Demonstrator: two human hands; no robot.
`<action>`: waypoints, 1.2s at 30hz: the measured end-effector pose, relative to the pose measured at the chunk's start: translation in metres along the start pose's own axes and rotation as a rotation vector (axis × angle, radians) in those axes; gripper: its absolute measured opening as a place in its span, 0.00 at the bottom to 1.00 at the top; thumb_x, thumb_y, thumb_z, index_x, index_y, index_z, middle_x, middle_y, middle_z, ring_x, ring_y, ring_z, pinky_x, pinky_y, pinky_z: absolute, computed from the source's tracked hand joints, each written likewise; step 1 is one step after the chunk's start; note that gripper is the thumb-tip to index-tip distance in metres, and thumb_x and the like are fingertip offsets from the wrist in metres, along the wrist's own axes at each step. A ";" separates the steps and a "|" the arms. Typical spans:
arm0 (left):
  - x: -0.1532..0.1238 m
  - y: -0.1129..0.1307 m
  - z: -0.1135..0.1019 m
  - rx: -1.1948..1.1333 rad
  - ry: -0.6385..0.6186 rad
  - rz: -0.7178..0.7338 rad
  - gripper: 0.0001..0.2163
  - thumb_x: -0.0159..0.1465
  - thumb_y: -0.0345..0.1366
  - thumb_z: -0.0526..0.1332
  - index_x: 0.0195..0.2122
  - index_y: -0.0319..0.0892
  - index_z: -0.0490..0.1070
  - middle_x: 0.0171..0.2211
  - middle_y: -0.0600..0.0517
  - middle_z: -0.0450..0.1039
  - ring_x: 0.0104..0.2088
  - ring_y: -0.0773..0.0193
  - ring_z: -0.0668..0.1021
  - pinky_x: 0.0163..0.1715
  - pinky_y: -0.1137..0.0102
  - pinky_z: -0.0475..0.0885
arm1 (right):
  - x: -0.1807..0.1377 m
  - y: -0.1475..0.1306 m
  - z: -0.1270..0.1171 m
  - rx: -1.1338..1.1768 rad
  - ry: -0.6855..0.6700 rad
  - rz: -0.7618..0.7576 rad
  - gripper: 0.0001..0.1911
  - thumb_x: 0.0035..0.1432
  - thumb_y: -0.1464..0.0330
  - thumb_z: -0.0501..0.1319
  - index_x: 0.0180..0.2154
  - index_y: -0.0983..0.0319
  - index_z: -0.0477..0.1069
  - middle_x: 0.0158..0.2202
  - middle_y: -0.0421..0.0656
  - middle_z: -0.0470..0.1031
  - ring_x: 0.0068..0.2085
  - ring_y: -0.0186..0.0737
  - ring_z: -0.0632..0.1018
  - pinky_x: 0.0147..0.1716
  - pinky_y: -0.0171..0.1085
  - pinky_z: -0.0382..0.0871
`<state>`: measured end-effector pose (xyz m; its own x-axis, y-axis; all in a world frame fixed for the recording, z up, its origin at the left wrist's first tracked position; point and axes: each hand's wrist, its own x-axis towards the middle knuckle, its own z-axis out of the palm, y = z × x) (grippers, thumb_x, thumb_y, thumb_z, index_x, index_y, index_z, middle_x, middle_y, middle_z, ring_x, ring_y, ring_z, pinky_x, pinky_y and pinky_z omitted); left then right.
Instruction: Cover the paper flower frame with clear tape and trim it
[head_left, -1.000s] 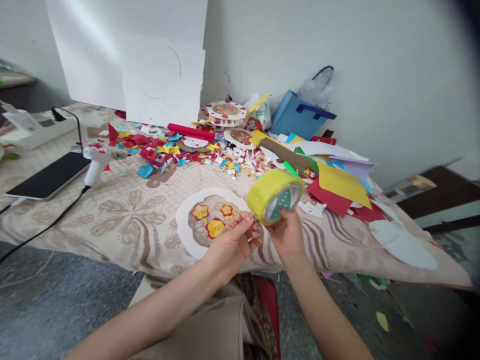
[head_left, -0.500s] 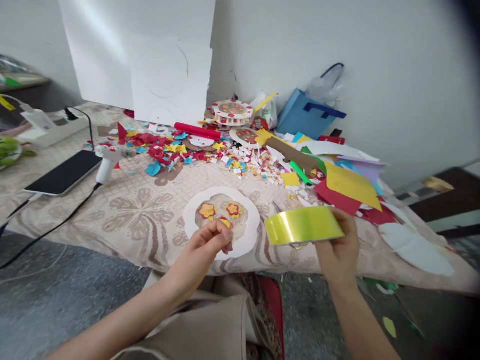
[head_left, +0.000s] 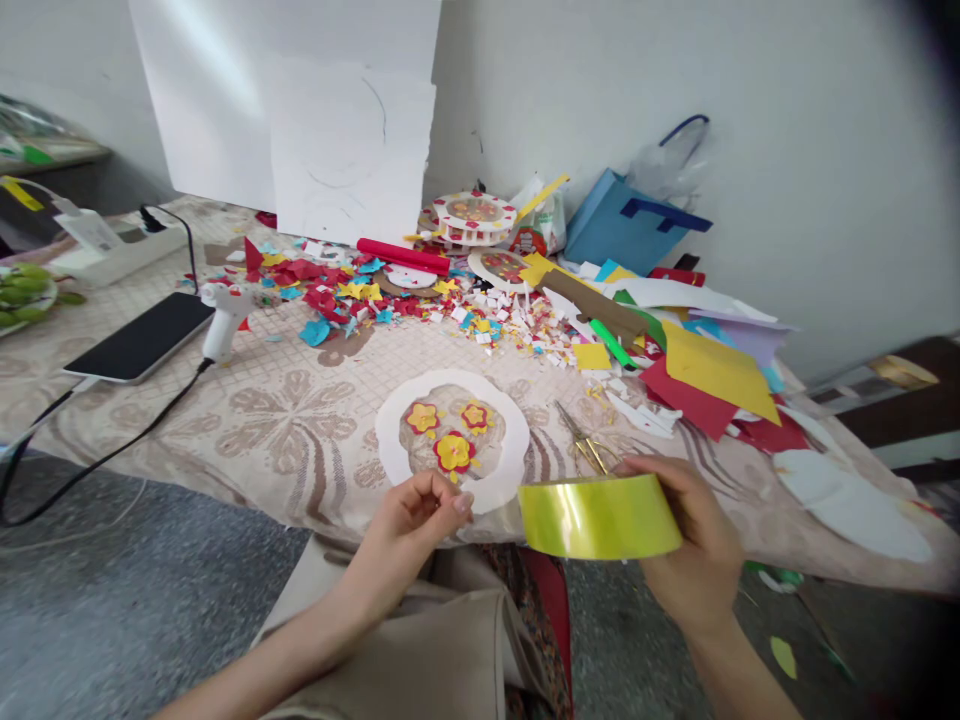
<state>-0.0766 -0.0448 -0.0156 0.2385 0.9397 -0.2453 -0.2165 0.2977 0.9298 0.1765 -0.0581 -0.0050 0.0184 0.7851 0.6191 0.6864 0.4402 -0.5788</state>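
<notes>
My right hand (head_left: 694, 545) grips a wide yellow tape roll (head_left: 596, 515), held edge-on just in front of the table's near edge. My left hand (head_left: 416, 520) is to the left of the roll, fingers pinched together; a strip of clear tape seems to stretch from the roll to them, though it is hard to see. Just beyond my left hand lies a white paper disc (head_left: 452, 438) with red and yellow flowers on a brown centre. Small gold scissors (head_left: 589, 447) rest on the cloth between the disc and my right hand.
A patterned cloth (head_left: 262, 400) covers the table. Paper scraps (head_left: 420, 300), coloured sheets (head_left: 712, 370), a blue bag (head_left: 626, 220) and a red tube (head_left: 401, 255) crowd the back. A glue gun (head_left: 221, 315), phone (head_left: 139, 337) and power strip (head_left: 124, 250) lie at left.
My right hand has turned the roll from face-on to edge-on and carried it right and down. My left hand has drawn apart from it, staying pinched.
</notes>
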 end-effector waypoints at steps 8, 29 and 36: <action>-0.022 0.009 -0.018 0.316 0.126 0.296 0.10 0.61 0.36 0.60 0.23 0.43 0.66 0.39 0.48 0.64 0.45 0.58 0.66 0.46 0.68 0.59 | -0.002 -0.007 -0.029 -0.195 -0.156 -0.164 0.17 0.55 0.71 0.59 0.48 0.58 0.67 0.41 0.45 0.72 0.43 0.45 0.74 0.40 0.42 0.69; 0.026 0.020 -0.099 0.606 0.171 0.298 0.11 0.58 0.38 0.61 0.20 0.43 0.67 0.34 0.49 0.66 0.40 0.59 0.69 0.41 0.68 0.63 | 0.062 0.059 -0.023 -0.307 -0.541 -0.429 0.26 0.59 0.74 0.55 0.57 0.50 0.59 0.44 0.47 0.68 0.42 0.41 0.74 0.36 0.38 0.69; -0.001 0.011 -0.094 0.538 0.208 0.162 0.12 0.60 0.41 0.60 0.21 0.43 0.66 0.43 0.47 0.67 0.49 0.53 0.68 0.50 0.61 0.61 | 0.051 0.056 -0.031 -0.247 -0.510 -0.261 0.22 0.56 0.69 0.58 0.53 0.53 0.62 0.42 0.47 0.70 0.41 0.43 0.75 0.35 0.38 0.71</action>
<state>-0.1680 -0.0262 -0.0309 0.0400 0.9954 -0.0868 0.2883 0.0716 0.9548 0.2383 -0.0070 0.0104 -0.4802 0.8013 0.3568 0.7704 0.5798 -0.2653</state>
